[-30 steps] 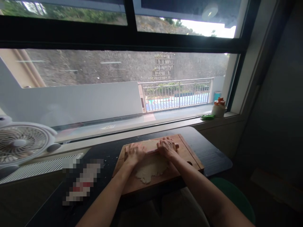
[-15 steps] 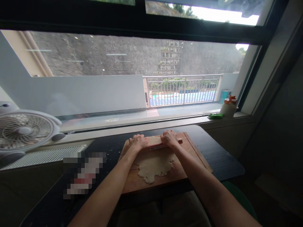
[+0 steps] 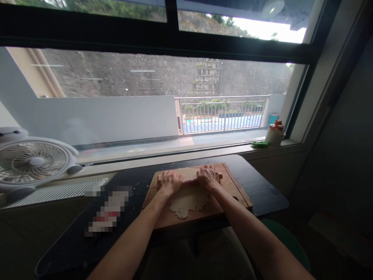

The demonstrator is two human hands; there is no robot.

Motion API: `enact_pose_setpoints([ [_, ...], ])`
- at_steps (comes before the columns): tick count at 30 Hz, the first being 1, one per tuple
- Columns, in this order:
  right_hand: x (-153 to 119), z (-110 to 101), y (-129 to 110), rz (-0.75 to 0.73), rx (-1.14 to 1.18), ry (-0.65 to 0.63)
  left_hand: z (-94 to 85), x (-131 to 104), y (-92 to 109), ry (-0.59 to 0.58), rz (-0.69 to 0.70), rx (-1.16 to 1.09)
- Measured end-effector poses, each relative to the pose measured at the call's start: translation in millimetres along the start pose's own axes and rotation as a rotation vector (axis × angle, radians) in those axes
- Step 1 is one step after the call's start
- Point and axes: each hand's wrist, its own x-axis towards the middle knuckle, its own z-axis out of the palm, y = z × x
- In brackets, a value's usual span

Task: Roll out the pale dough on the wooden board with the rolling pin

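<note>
Both of my hands grip a wooden rolling pin [image 3: 190,180] that lies across a flat sheet of dough [image 3: 189,197]. My left hand [image 3: 170,181] is wrapped around its left part, and my right hand [image 3: 208,177] is closed around the right part, with the pin's end poking out past it. The dough has a ragged near edge and shows on both the far and near sides of the pin. Under it lies a wooden cutting board [image 3: 230,186], set on a dark table [image 3: 262,190]. My palms and the underside of the pin are hidden.
A white fan [image 3: 36,161] stands at the left by the sill, near a slatted white panel [image 3: 64,190]. A blurred-out item [image 3: 109,212] lies on the table's left. A jar [image 3: 274,134] and a green cloth-like thing [image 3: 260,144] sit on the sill. A green stool [image 3: 287,243] is lower right.
My hands have drawn the rolling pin slightly towards me over the dough, so more dough shows beyond it. The camera view has tilted up and shifted a little.
</note>
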Motion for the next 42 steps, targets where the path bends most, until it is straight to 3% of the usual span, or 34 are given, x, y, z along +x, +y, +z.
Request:
enact_pose_setpoints([
  [13,67.0,16.4,-0.6,0.045,-0.01,-0.176,19.9,67.3,-15.7,-0.126,-0.075,-0.023],
  [17,60.3,16.2,0.1,0.026,0.013,-0.141,19.4,61.0,-15.7,-0.118,-0.062,-0.019],
  [29,-2.6,-0.4,1.8,0.01,0.015,0.02,7.7,0.7,-1.8,0.036,-0.008,0.0],
  [34,6.8,1.3,0.4,0.02,0.009,0.008,8.7,9.3,-3.9,0.039,-0.008,0.01],
  [42,46.2,10.7,0.3,0.05,0.004,-0.047,15.0,49.9,-11.8,-0.027,-0.044,0.0],
])
